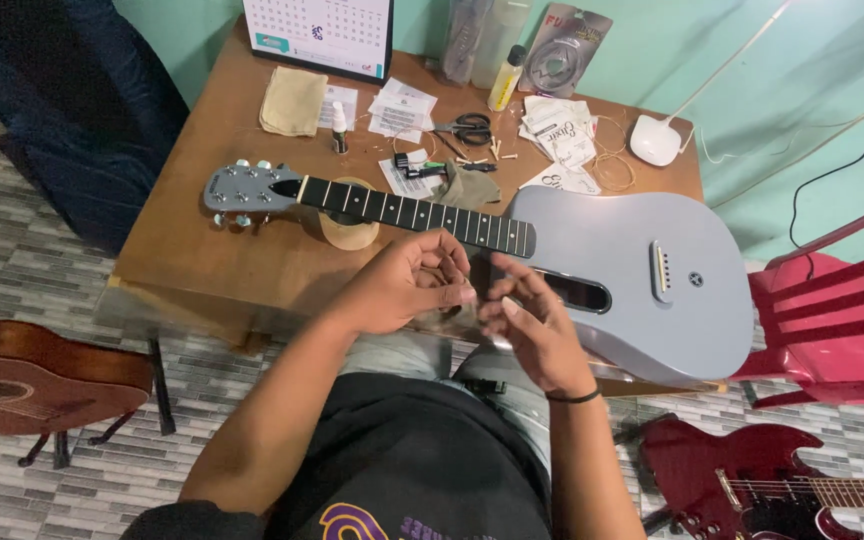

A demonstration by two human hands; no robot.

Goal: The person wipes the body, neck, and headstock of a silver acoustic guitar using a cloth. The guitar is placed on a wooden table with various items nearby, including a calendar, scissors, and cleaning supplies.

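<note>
A silver-grey guitar [602, 250] with a black fretboard lies across the wooden table [202, 250], headstock to the left. No strings show on it. Both hands hover close together over the near edge of its body. My left hand [407, 280] has its fingers curled and pinched. My right hand [532, 325] faces it with fingertips drawn together, a black band on the wrist. Something thin may run between the fingers; I cannot make it out.
Scissors [470, 127], string packets [557, 130], a cloth [292, 100], small bottles, bridge pins and a desk calendar [320, 35] lie at the table's back. A red chair [832, 320] stands right. A brown guitar [32, 375] sits left, a dark red one [782, 485] lower right.
</note>
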